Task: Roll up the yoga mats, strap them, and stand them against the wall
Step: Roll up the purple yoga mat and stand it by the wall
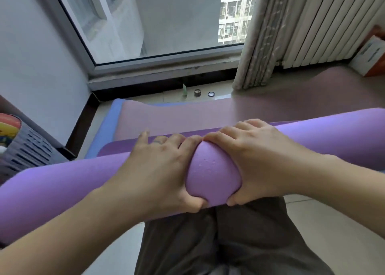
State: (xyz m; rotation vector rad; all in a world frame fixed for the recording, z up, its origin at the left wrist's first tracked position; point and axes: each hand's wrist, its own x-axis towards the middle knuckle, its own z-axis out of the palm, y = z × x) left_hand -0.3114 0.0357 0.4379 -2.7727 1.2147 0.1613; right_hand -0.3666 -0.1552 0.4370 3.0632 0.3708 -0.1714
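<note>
A purple yoga mat lies rolled into a thick tube across my lap, running from lower left to upper right. My left hand and my right hand grip the roll side by side at its middle, fingers over the top and thumbs underneath. The mat's flat, unrolled part stretches away toward the window, its pinkish side up. A blue mat lies under it, showing along the left edge.
A window and its sill are straight ahead, with a small bottle, a jar and a lid on the floor below. A curtain and a radiator stand right. A dark slotted basket sits left.
</note>
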